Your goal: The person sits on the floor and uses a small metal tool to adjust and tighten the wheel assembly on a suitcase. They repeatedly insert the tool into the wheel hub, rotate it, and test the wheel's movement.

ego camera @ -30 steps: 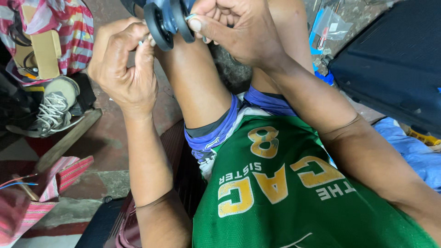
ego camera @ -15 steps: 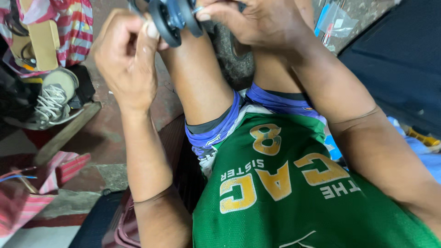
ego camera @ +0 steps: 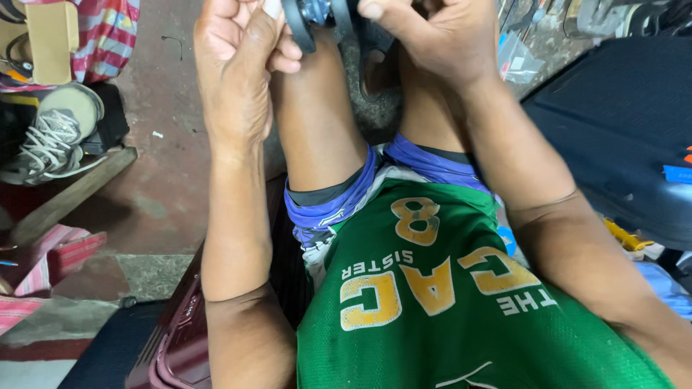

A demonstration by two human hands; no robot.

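Both hands at top centre: left hand [ego camera: 238, 65] and right hand [ego camera: 425, 43] pinch dark wheel part [ego camera: 317, 18] (partly cut off). Maroon suitcase [ego camera: 173, 346] lower left, contents not visible.

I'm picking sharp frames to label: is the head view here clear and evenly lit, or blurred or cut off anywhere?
Head view: soft even light, no glare; the green jersey is sharp; the left hand and right hand are slightly soft, and the dark wheel part they hold is cropped by the top edge.
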